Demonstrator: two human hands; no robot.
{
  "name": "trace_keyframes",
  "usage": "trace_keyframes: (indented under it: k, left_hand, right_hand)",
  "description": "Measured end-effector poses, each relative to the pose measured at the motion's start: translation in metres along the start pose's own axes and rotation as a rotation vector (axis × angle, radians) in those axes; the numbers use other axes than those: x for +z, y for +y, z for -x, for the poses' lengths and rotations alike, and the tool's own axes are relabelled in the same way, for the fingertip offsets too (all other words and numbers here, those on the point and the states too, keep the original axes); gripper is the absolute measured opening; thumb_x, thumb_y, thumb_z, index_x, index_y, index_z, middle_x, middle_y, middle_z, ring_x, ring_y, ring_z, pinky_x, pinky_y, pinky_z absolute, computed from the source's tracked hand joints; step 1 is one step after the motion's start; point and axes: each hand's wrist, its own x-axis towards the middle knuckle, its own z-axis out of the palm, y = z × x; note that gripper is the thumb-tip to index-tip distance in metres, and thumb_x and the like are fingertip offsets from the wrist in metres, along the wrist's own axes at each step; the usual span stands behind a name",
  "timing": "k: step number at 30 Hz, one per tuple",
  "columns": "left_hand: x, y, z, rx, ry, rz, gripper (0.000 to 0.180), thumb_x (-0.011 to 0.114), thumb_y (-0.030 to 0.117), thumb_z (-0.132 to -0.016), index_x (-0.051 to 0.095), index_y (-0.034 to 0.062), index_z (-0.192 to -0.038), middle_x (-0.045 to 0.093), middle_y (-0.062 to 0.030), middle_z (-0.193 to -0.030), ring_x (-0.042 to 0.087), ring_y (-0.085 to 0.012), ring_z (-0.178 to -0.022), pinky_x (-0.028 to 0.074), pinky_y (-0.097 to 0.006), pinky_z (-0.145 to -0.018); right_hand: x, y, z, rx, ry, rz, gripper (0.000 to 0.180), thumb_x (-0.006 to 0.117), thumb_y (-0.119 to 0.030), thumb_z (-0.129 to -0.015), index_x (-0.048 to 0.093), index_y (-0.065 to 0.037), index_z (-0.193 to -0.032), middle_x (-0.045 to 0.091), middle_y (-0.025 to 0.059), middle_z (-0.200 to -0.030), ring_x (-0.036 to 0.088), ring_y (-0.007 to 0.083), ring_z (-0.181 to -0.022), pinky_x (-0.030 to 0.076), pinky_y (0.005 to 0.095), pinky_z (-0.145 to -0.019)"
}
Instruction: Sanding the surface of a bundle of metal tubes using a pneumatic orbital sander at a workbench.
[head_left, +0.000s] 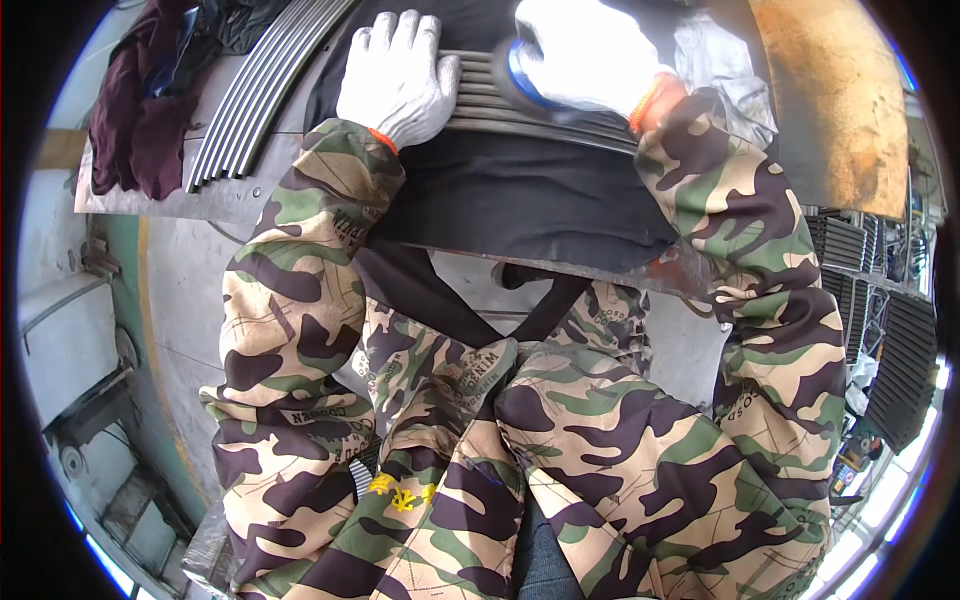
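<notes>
My left hand (395, 80), in a white knit glove with an orange cuff, lies flat with its fingers stretched over the left ends of several metal rods (540, 128). The rods lie side by side on a black cloth (520, 195) that covers the table. My right hand (590, 55), in a matching glove, is closed over a round dark tool with a blue rim (522, 75), set against the rods. Motion and glare smear this tool, so its exact kind does not show. The right fingers are partly washed out.
More bare metal rods (265, 90) lie in a row at the left of the table, beside a dark maroon cloth (140, 130). A whitish crumpled rag (725, 75) sits right of my right hand, near a rusty brown board (835, 100). Racks of dark bars (880, 330) stand at right.
</notes>
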Motion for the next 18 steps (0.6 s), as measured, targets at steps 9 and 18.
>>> trace_keyframes:
  k: [9,18]
  left_hand:
    - [0.002,-0.002,0.005,0.007,-0.016,-0.015,0.048,0.057,0.032,-0.101,0.061,-0.0012,-0.135,0.063,-0.0205,-0.136,0.057,-0.0388,-0.125,0.044,-0.050,-0.108]
    - [0.005,-0.007,-0.007,0.047,-0.025,-0.090,0.048,0.056,0.033,-0.102,0.062,0.0014,-0.138,0.063,-0.0198,-0.137,0.058,-0.0384,-0.124,0.045,-0.050,-0.107]
  right_hand:
    - [0.006,0.014,-0.003,0.028,-0.021,-0.008,0.022,0.065,-0.028,-0.089,0.070,-0.007,-0.093,0.069,0.0211,-0.089,0.070,0.0424,-0.083,0.057,0.0534,-0.073]
    - [-0.010,0.041,0.029,0.096,-0.039,0.031,0.023,0.066,-0.027,-0.088,0.070,-0.006,-0.092,0.067,0.0198,-0.087,0.069,0.0414,-0.082,0.056,0.0528,-0.073]
